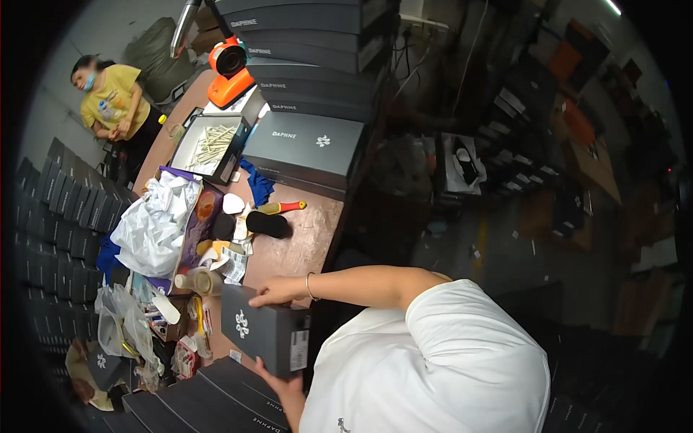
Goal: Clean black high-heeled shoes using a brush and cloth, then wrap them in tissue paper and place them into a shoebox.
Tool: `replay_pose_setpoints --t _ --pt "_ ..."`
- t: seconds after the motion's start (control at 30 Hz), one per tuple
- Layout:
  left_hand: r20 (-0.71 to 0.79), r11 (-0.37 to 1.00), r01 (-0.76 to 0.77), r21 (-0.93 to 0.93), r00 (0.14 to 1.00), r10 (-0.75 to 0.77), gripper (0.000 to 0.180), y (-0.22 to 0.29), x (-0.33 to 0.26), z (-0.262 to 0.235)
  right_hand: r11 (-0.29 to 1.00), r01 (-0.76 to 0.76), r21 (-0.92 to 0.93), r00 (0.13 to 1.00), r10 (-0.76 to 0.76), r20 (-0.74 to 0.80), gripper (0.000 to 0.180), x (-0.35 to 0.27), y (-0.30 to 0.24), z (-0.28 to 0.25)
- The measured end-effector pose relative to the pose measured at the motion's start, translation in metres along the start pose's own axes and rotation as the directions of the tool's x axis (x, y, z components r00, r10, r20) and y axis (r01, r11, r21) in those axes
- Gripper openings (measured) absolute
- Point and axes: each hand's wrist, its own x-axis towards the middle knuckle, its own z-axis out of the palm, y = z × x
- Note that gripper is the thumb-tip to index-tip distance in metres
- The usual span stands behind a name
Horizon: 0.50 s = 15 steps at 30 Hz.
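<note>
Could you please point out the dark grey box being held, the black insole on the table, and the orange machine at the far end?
dark grey box (pixel 261 330): head view, on its lid.
black insole (pixel 268 224): head view, on its middle.
orange machine (pixel 229 85): head view, on its base.

Grey shoebox held at near tabletop edge: one hand flat on top, other hand gripping lower side. White paper heap, black insole, tape roll beyond. Grey box stack at far end. Person in yellow shirt far left.
</note>
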Motion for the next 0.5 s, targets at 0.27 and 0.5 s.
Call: replay_pose_setpoints --t 0.27,0.5 --pt "0.161 0.994 0.083 0.076 0.983 -0.094 0.07 0.041 -0.018 0.037 0.859 0.511 0.02 0.854 -0.506 -0.12 0.046 -0.007 0.0 0.01" --pt "0.026 0.985 0.137 -0.109 0.991 -0.134 0.068 0.041 -0.007 0.028 0.669 0.244 0.703 0.804 -0.544 0.24 0.044 0.032 0.007 0.012"
